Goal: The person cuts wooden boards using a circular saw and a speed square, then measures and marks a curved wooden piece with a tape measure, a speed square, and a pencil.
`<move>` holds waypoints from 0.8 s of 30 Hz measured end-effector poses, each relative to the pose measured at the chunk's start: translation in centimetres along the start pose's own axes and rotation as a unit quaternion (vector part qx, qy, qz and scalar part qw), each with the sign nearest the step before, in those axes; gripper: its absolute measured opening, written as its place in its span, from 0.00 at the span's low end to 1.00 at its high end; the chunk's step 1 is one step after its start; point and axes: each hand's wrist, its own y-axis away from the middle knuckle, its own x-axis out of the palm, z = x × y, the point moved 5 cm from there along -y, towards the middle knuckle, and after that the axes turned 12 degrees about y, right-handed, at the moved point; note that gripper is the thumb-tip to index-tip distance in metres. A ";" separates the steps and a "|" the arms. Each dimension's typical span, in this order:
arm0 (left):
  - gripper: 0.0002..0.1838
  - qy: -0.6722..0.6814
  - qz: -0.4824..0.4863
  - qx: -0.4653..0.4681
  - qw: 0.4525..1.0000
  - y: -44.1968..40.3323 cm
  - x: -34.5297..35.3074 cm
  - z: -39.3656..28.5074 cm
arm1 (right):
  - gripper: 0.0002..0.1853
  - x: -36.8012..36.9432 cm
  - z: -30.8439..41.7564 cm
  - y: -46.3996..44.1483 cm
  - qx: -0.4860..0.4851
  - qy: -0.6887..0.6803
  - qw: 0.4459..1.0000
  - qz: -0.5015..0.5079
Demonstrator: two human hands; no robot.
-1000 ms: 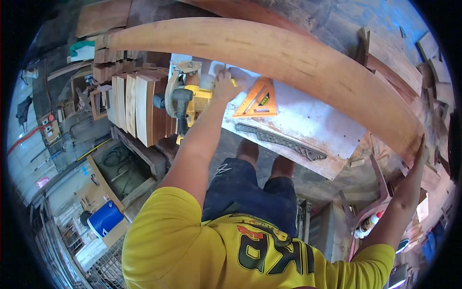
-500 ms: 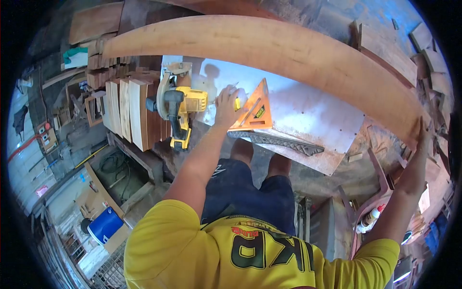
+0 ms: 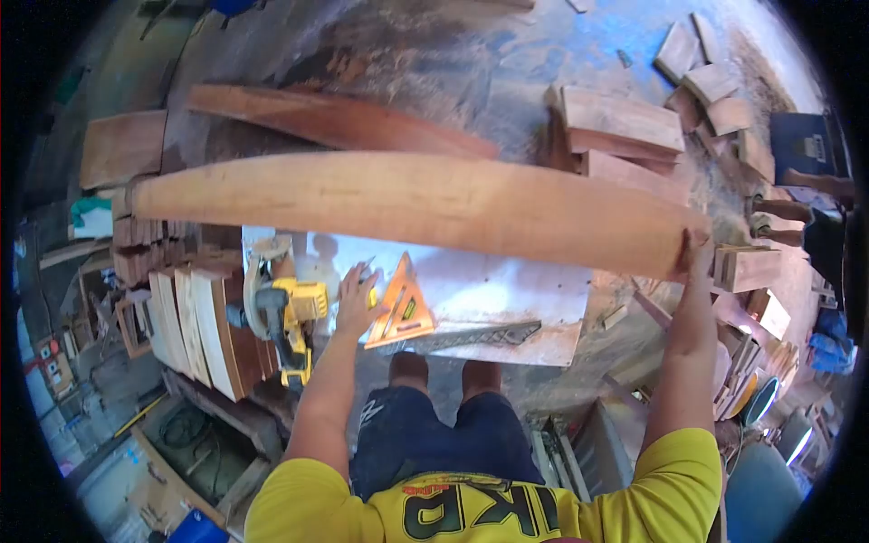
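- Head view: your right hand [image 3: 695,252] is closed round the right end of the long wooden plank [image 3: 407,199], its fingers bent at the end edge.
- The plank spans the scene from side to side, crossing over the far edge of the white desk [image 3: 525,291]; its left end lies by the stacked wood blocks [image 3: 140,249].
- Your left hand [image 3: 353,308] is over the desk's left part, its fingers reaching forward.
- A small yellow item [image 3: 372,298] shows on that hand's inner side, and something slim shows at the fingertips; both are small and blurred, so you cannot tell how firmly they are held or how far the hand is closed.
- Just right of your left hand lies the orange triangular square [image 3: 410,310], with the dark ridged strip [image 3: 480,336] beside it.
- The yellow circular saw [image 3: 303,300] stands to your left hand's left.
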 end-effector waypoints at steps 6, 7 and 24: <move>0.44 -0.025 0.006 -0.015 1.000 0.4 0.3 1.0 | 0.38 -2.2 6.4 6.1 0.067 0.099 0.993 0.026; 0.44 -0.027 0.001 -0.014 1.000 0.2 -0.1 0.9 | 0.38 -2.9 10.4 8.3 -0.015 0.164 0.986 -0.039; 0.39 0.034 0.004 0.028 0.999 0.1 -0.9 2.4 | 0.40 1.5 35.8 29.9 -0.284 0.160 0.943 0.072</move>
